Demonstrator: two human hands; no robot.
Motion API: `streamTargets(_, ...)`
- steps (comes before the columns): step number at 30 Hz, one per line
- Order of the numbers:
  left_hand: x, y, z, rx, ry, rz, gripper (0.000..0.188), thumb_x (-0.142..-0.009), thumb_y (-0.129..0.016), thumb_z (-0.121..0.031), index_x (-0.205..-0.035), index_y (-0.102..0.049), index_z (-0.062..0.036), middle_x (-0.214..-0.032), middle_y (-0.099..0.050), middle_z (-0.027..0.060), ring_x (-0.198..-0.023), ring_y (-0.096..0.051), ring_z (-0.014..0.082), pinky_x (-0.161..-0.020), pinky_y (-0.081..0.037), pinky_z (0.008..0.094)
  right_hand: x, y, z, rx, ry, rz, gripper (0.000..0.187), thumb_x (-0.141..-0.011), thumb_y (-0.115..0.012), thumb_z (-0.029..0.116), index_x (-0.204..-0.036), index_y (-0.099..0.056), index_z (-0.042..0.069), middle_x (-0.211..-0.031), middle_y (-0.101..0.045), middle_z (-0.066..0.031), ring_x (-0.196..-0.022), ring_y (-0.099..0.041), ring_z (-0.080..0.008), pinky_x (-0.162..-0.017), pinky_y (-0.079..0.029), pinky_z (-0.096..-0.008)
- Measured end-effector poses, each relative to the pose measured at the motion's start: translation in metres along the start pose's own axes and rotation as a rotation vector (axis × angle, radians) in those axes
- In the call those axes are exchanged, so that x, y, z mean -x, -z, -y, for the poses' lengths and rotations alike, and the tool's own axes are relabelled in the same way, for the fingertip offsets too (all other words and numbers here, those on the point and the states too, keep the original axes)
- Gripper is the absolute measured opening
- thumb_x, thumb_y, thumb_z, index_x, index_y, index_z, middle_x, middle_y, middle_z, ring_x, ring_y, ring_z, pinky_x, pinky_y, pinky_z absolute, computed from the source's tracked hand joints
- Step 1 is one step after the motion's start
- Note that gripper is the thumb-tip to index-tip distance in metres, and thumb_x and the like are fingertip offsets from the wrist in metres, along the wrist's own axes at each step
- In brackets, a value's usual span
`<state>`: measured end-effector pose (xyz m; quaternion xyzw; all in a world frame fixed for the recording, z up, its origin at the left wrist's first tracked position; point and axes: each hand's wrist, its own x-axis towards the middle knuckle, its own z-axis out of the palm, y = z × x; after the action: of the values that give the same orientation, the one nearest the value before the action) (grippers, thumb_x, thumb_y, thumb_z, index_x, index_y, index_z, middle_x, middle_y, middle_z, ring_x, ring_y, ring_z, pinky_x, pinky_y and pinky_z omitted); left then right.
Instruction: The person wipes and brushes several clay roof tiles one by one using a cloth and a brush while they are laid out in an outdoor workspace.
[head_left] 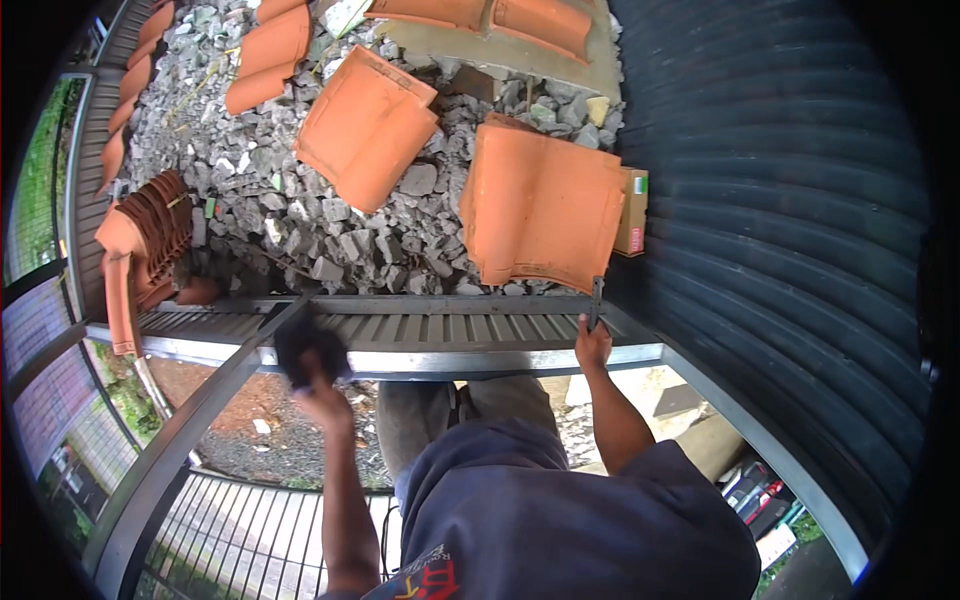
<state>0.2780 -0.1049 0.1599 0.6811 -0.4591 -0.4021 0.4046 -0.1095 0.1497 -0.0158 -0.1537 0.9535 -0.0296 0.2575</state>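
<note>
My left hand [322, 398] is raised in front of me with its grip closed around a dark, rounded object [305, 345]; it is blurred and I cannot tell just what it is, only that it hangs over the slatted metal platform [440, 328]. My right hand [592, 345] has its grip shut on a slim dark tool [597, 300] held upright, its tip just beside the lower edge of the big orange roof tile [542, 205] lying on the grey rubble [330, 225]. Another loose tile [366, 125] lies further up, and a stack of tiles [160, 225] sits at the left end of the platform. A small cardboard box [632, 210] rests against the dark corrugated wall [780, 180]. I judge the main risk to be the drop: I stand high over open ground, both hands are full, and neither holds the rail [175, 440]. If the tool pries the tile carelessly, it might slide off the loose stones towards my feet.
</note>
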Motion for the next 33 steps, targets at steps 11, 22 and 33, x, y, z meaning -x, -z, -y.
streamTargets(11,-0.126,-0.43,0.012,-0.269,-0.727,0.473,0.05,-0.105,-0.056,-0.019,-0.153,-0.045,-0.0092,-0.154,-0.045,0.0267,-0.142,-0.043,0.0455,-0.119,-0.036,0.0492,0.009,-0.056,-0.041,-0.178,0.269,-0.518,0.025,-0.094,-0.072,0.022,-0.091,-0.064,-0.001,-0.092,-0.063,-0.0217,-0.087,-0.062,-0.043,-0.074,-0.049,-0.0548)
streamTargets(22,0.045,-0.334,0.122,-0.353,-0.579,0.653,0.07,-0.087,-0.052,0.005,-0.155,-0.048,-0.0147,-0.167,-0.03,0.021,-0.147,-0.04,0.0409,-0.115,-0.043,0.0427,0.014,-0.035,-0.071,-0.147,0.247,-0.525,0.02,-0.088,-0.073,0.017,-0.087,-0.059,0.002,-0.087,-0.061,-0.0189,-0.083,-0.06,-0.0424,-0.073,-0.049,-0.055)
streamTargets(33,-0.036,-0.353,0.001,-0.48,-0.726,0.574,0.035,-0.106,-0.055,-0.015,-0.138,-0.063,-0.0039,-0.126,-0.07,0.0233,-0.119,-0.069,0.0328,-0.1,-0.054,0.0399,0.002,-0.024,-0.057,-0.206,0.295,-0.512,0.019,-0.071,-0.074,0.012,-0.08,-0.058,0.01,-0.079,-0.061,-0.0107,-0.08,-0.063,-0.0348,-0.074,-0.049,-0.0478)
